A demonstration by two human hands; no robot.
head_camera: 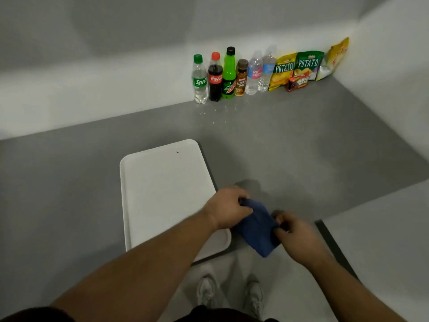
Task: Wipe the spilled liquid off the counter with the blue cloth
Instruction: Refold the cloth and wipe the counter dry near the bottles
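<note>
Blue cloth point(256, 231), between left hand point(228, 209), right hand point(296, 237)

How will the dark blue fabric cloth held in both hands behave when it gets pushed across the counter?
Probably floppy: the dark blue fabric cloth sags to a point below the left hand and right hand that pinch it. It likely weighs little, since grips at two edges carry it. Pushed, it may bunch, as it gathers at the left hand.
</note>
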